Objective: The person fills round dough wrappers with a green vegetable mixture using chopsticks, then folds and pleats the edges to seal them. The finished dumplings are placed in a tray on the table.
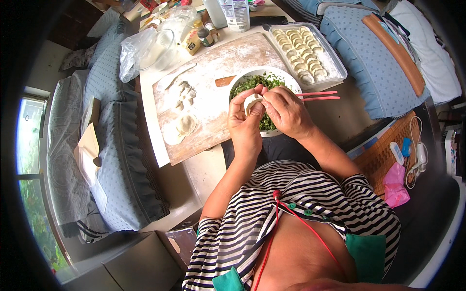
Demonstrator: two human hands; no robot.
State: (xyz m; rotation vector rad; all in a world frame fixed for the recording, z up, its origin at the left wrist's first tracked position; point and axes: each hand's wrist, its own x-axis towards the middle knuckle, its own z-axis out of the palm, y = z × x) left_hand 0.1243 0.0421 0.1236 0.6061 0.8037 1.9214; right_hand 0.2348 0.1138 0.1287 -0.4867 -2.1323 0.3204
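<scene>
Between my two hands is a folded dumpling [252, 102], held above a white bowl [294, 82] of chopped green filling [267, 122]. My left hand [243, 118] cups it from the left with the thumb on its front. The fingers of my right hand [287, 111] pinch its right edge. Pink chopsticks [322, 96] stick out of the bowl to the right. On the floured wooden board [214, 112] lie round dough wrappers [185, 124] and several small dough pieces [186, 92]. The bowl hides part of the board.
A plastic tray [333, 67] with rows of dumplings [298, 49] stands at the back right. Behind the board are a sauce bottle [205, 36], a clear glass bowl [160, 54] and a plastic bag [131, 54]. Blue-covered seats [120, 156] flank the table.
</scene>
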